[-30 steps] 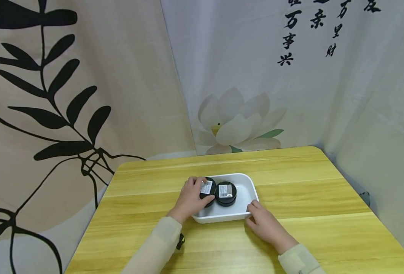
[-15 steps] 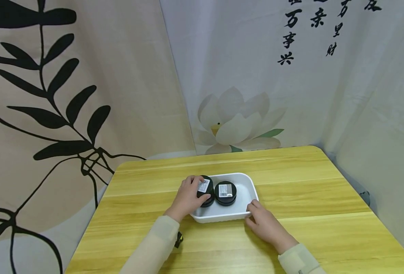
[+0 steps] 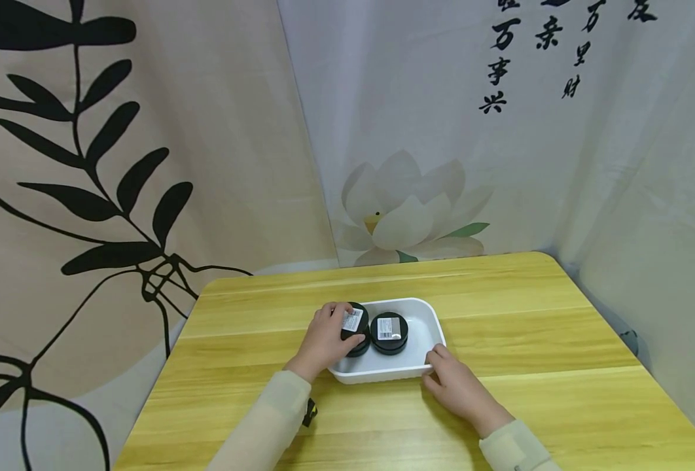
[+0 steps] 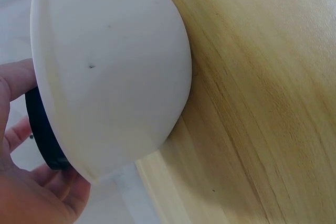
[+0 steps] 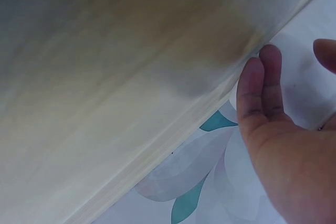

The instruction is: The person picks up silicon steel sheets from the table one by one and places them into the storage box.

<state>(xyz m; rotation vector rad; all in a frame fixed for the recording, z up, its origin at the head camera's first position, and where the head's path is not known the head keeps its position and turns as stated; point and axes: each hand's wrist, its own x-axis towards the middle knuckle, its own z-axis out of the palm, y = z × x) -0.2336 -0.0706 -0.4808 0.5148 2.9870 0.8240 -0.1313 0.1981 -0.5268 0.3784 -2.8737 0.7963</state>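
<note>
In the head view, two round black tubs with flat lids and white barcode labels stand side by side in a shallow white tray [image 3: 424, 330]. My left hand [image 3: 320, 343] grips the left black tub [image 3: 362, 331], fingers over its far side and thumb at the near side. The right black tub [image 3: 389, 333] is untouched. My right hand [image 3: 456, 389] holds the tray's front right corner, fingers at the rim. From the left wrist, the black tub [image 4: 44, 129] shows between fingers and thumb above the tray wall [image 4: 115, 77]. The right wrist view shows two extended fingers [image 5: 252, 87] by the tray.
The tray stands on a yellow wood-grain table [image 3: 500, 307]. Behind it hang pale curtains [image 3: 235, 163] with a black leaf pattern, a lotus [image 3: 409, 209] and written characters. A black and yellow object [image 3: 310, 412] sits at the left wrist.
My left hand and the left tub have shifted slightly left, widening the gap to the right tub. The right hand keeps its place at the tray corner.
</note>
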